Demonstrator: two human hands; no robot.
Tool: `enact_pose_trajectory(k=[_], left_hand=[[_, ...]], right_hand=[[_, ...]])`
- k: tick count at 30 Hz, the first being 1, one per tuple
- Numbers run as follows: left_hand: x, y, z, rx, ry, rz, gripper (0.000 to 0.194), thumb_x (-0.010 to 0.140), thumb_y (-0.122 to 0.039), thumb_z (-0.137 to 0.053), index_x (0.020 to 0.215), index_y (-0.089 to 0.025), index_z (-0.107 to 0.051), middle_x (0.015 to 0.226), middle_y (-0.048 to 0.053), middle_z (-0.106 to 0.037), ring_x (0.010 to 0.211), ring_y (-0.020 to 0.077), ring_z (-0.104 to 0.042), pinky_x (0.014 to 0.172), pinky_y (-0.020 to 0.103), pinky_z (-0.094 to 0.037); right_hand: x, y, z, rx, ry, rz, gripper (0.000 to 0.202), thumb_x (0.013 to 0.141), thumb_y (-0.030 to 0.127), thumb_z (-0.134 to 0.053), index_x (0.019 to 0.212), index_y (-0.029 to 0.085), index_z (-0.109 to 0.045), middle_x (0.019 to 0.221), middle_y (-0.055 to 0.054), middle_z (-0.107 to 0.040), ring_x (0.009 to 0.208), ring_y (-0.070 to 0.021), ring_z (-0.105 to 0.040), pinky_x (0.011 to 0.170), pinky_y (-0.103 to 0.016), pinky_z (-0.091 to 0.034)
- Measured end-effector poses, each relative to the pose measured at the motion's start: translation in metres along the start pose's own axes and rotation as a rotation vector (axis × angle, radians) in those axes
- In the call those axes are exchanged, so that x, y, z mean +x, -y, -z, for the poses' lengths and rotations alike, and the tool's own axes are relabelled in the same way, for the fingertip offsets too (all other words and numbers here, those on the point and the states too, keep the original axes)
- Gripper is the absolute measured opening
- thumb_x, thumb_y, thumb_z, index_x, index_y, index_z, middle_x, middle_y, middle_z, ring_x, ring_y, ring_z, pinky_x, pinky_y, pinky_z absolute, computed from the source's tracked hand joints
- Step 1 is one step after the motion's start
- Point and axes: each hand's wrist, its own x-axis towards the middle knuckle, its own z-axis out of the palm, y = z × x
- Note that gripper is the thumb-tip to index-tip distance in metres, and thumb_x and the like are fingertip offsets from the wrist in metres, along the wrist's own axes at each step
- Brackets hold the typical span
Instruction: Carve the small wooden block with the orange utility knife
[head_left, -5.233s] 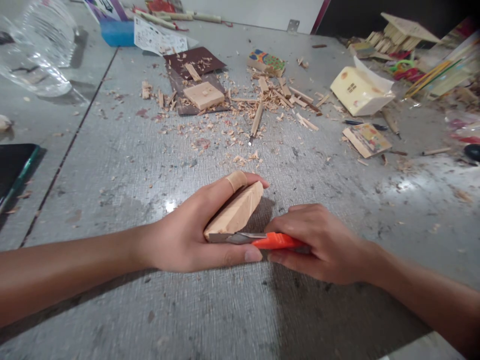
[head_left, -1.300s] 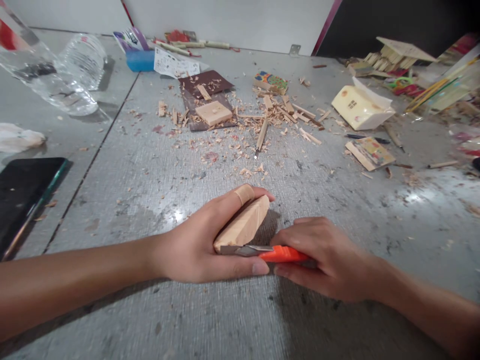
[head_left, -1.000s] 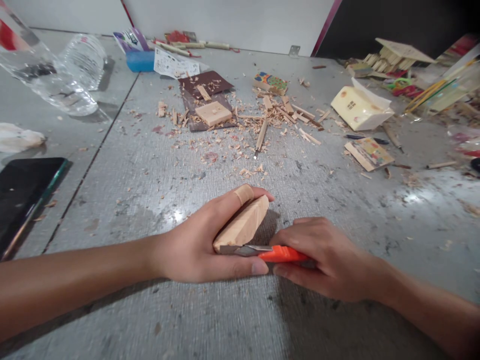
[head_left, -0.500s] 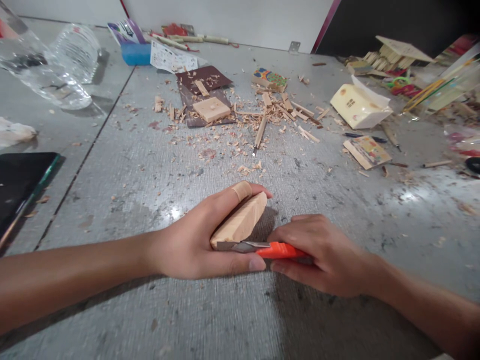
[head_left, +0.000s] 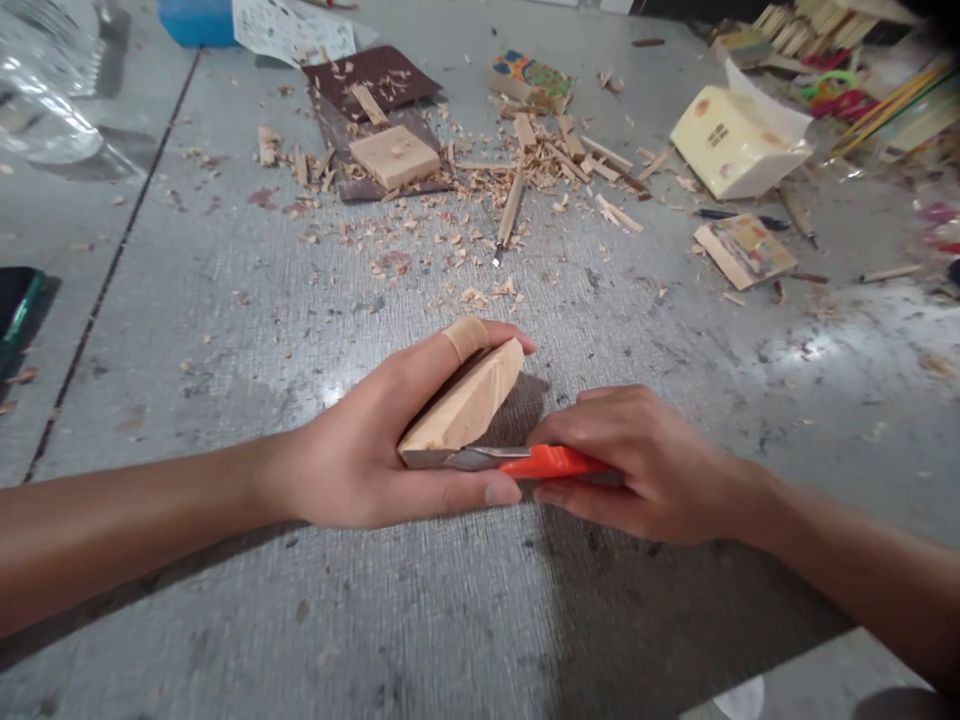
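My left hand (head_left: 367,430) is closed around a pale wood block (head_left: 465,405) with a slanted, cut face. A bandage (head_left: 466,338) wraps its index finger, and the thumb lies stretched along the near side. In my right hand (head_left: 637,465) is a utility knife (head_left: 559,461) with an orange handle. Its metal blade points left and lies against the near lower edge of the block, above my left thumb. Part of the handle is hidden inside my right fingers.
Wood shavings (head_left: 555,165), a carving chisel (head_left: 510,215) and brown sandpaper (head_left: 375,85) bearing a flat wood piece (head_left: 395,157) lie beyond my hands. To the right are a yellow tissue pack (head_left: 731,140) and a small printed block (head_left: 745,250). A phone (head_left: 19,310) lies at left.
The view has tilted down and shifted, so the far things sit higher in the picture. Both hands keep their hold, and the knife remains against the block's lower edge.
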Motion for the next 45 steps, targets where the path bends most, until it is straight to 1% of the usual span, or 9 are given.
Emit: enact_pose_trajectory(k=[5,11,18,24,28,31,37,41,45], left_hand=[[-0.0004,0.0018,0.0005,0.018,0.002,-0.038,0.073,0.083,-0.037,-0.085,0.145,-0.019,-0.05,0.131,0.009,-0.064,0.108,0.0276,-0.065,0.088,0.033,-0.052],[-0.0008,0.0021,0.001,0.034,0.003,-0.011,0.073,0.083,-0.035,-0.085,0.146,-0.019,-0.05,0.13,0.01,-0.064,0.106,0.0278,-0.064,0.089,0.034,-0.052],[-0.0009,0.0008,0.0007,0.041,0.007,-0.013,0.074,0.083,-0.036,-0.086,0.146,-0.019,-0.05,0.131,0.01,-0.063,0.106,0.0263,-0.063,0.094,0.036,-0.052],[0.0002,-0.0019,0.001,0.035,0.012,-0.002,0.073,0.082,-0.035,-0.087,0.144,-0.023,-0.052,0.122,0.007,-0.064,0.102,0.0256,-0.064,0.084,0.032,-0.052],[-0.0001,-0.0027,0.0013,0.045,0.012,0.023,0.073,0.084,-0.033,-0.085,0.146,-0.018,-0.05,0.125,0.009,-0.063,0.104,0.0255,-0.062,0.085,0.032,-0.051],[-0.0001,-0.0032,0.0011,0.048,0.014,0.006,0.074,0.085,-0.035,-0.085,0.146,-0.015,-0.048,0.125,0.009,-0.063,0.104,0.0242,-0.061,0.088,0.032,-0.051],[0.0025,-0.0049,-0.0002,-0.043,-0.002,0.021,0.072,0.084,-0.035,-0.087,0.141,-0.011,-0.051,0.122,0.01,-0.062,0.103,0.0237,-0.059,0.086,0.034,-0.048],[0.0028,-0.0042,-0.0017,-0.087,-0.011,0.037,0.075,0.081,-0.036,-0.089,0.142,-0.013,-0.052,0.113,0.007,-0.061,0.102,0.0242,-0.059,0.078,0.033,-0.045],[0.0022,-0.0033,-0.0018,-0.126,-0.024,0.068,0.075,0.077,-0.032,-0.09,0.142,-0.019,-0.055,0.113,0.006,-0.06,0.103,0.0256,-0.057,0.08,0.035,-0.045]], right_hand=[[0.0,-0.0005,-0.0002,0.014,0.008,-0.007,0.023,0.107,0.036,-0.058,0.095,0.018,-0.067,0.073,0.002,-0.066,0.065,-0.0139,-0.055,0.068,-0.029,-0.034],[-0.0006,-0.001,-0.0002,0.032,0.011,-0.015,0.022,0.107,0.037,-0.058,0.101,0.019,-0.07,0.077,0.001,-0.069,0.068,-0.0151,-0.058,0.068,-0.029,-0.035],[-0.0007,-0.0016,0.0005,0.04,0.018,-0.014,0.018,0.104,0.034,-0.061,0.101,0.019,-0.07,0.076,0.001,-0.068,0.067,-0.015,-0.057,0.068,-0.03,-0.035],[-0.0004,-0.0016,-0.0001,0.034,0.022,-0.021,0.021,0.106,0.036,-0.058,0.103,0.019,-0.07,0.077,0.0,-0.069,0.067,-0.0155,-0.058,0.067,-0.03,-0.035],[-0.0011,-0.0018,0.0,0.019,0.025,-0.026,0.023,0.106,0.038,-0.058,0.102,0.018,-0.07,0.077,-0.001,-0.07,0.067,-0.0164,-0.059,0.067,-0.03,-0.035],[-0.0016,-0.0022,0.0002,0.023,0.018,-0.02,0.021,0.105,0.036,-0.06,0.103,0.018,-0.07,0.077,-0.001,-0.07,0.067,-0.0166,-0.06,0.067,-0.031,-0.035],[-0.0019,-0.0035,-0.0019,0.024,-0.011,-0.002,0.021,0.105,0.038,-0.06,0.099,0.02,-0.069,0.078,-0.001,-0.071,0.067,-0.0174,-0.061,0.066,-0.032,-0.036],[-0.0025,-0.0043,-0.0047,-0.002,-0.052,0.025,0.026,0.108,0.041,-0.055,0.098,0.021,-0.068,0.076,-0.001,-0.069,0.064,-0.0171,-0.057,0.064,-0.033,-0.035],[-0.0025,-0.0047,-0.0065,-0.014,-0.084,0.051,0.029,0.109,0.042,-0.054,0.099,0.019,-0.069,0.074,-0.001,-0.068,0.062,-0.0168,-0.056,0.062,-0.034,-0.032]])
